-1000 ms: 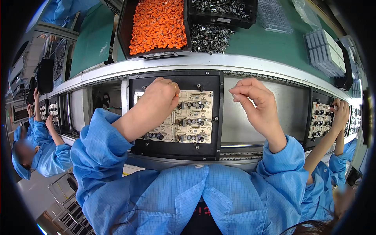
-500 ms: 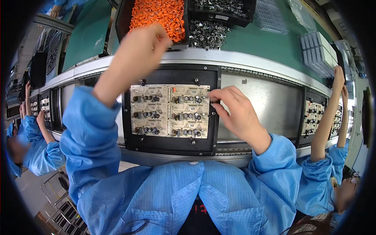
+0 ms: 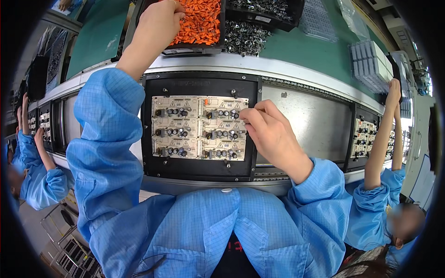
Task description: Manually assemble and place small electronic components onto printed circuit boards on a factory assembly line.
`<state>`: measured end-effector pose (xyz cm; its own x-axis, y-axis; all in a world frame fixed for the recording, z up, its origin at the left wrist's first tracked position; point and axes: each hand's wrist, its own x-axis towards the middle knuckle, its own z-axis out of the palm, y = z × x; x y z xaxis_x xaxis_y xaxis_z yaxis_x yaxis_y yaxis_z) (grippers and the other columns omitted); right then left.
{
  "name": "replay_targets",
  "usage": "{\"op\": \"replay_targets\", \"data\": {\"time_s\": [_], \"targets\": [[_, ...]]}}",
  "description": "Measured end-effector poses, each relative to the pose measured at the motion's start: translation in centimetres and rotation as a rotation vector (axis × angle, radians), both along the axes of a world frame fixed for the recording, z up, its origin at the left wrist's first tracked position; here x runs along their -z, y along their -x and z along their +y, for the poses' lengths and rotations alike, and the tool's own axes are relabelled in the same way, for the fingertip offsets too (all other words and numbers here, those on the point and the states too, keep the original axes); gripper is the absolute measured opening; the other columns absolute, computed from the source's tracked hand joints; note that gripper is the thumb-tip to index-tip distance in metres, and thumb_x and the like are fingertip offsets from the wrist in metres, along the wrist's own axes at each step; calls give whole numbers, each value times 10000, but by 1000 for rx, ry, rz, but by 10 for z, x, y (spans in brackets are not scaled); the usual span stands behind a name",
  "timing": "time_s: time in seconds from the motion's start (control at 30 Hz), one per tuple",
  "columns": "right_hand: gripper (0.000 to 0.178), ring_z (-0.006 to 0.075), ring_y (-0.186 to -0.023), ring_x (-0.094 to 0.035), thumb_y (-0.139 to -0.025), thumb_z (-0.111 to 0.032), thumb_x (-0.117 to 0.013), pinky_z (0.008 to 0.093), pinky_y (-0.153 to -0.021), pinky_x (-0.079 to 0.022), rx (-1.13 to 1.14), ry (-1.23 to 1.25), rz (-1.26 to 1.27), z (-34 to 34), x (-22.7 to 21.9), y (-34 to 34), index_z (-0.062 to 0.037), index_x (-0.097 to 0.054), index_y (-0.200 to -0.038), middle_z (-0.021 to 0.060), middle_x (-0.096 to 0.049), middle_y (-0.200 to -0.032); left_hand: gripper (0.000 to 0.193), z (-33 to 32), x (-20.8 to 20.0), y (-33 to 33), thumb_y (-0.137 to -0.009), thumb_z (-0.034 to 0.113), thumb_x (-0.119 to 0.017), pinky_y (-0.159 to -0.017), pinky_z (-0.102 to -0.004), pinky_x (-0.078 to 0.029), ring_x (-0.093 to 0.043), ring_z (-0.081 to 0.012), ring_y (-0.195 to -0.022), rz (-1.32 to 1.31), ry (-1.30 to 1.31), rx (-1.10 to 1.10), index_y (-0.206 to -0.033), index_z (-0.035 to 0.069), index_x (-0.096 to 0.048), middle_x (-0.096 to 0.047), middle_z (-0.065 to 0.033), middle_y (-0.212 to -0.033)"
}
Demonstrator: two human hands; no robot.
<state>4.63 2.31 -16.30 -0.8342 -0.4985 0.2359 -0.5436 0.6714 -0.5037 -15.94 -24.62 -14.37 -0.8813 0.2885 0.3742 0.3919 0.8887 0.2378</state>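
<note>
Since a second ago the left hand [image 3: 156, 24] has gone from over the board [image 3: 198, 139] up to the bin [image 3: 199, 50], and the right hand [image 3: 274, 134] has come in to the board's right edge. The green surface [image 3: 296, 48] carries the bin, heaped with orange parts [image 3: 201, 23]. Below, a black frame [image 3: 199, 169] holds the board, with one orange part [image 3: 206, 102] near its top middle. Both hands' fingers [image 3: 254, 116] are bent; I cannot tell whether they grasp anything.
</note>
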Motion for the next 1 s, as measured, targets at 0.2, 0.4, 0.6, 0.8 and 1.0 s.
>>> {"op": "replay_targets", "data": {"time_s": [0.2, 0.4, 0.6, 0.8, 1.0], "targets": [[316, 282, -879, -620, -759, 32, -716, 377, -740, -531, 11, -32, -20, -4, -4, 3, -60, -627, -1048, 100, -663, -866, 189, 7, -12, -7, -915, 137, -643, -717, -364, -516, -685, -275, -750, -81, -123, -38, -1040, 15, -714, -702, -156, -811], [280, 276, -823, -651, -799, 1, -723, 369, -723, -546, 184, 78, 58, 17, -7, 54, -53, -646, -1063, 118, -670, -926, 199, 4, -32, -29, -912, 109, -619, -703, -387, -534, -692, -322, -755, -84, -227, 8, -1060, 4, -701, -708, -195, -828], [295, 252, -833, -682, -831, 14, -697, 346, -732, -560, 331, 170, 233, 31, 36, 134, -59, -625, -1107, 118, -682, -940, 161, 14, -51, -83, -881, 32, -633, -696, -361, -533, -693, -285, -718, -288, -298, 18, -1004, -13, -727, -718, -197, -844], [304, 230, -853, -687, -838, 32, -676, 321, -732, -556, 341, 202, 132, 21, 42, 146, -54, -608, -1122, 106, -683, -936, 169, 9, -22, -155, -883, 42, -675, -718, -326, -542, -681, -241, -773, -448, -241, 247, -1029, -31, -716, -715, -170, -902], [256, 179, -856, -681, -841, 25, -678, 282, -747, -550, 371, 298, 91, 29, 41, 143, -19, -666, -1093, 98, -684, -956, 149, 18, -5, -192, -855, 27, -694, -696, -362, -536, -663, -293, -797, -556, -197, 234, -993, -24, -666, -667, -165, -865]]}}
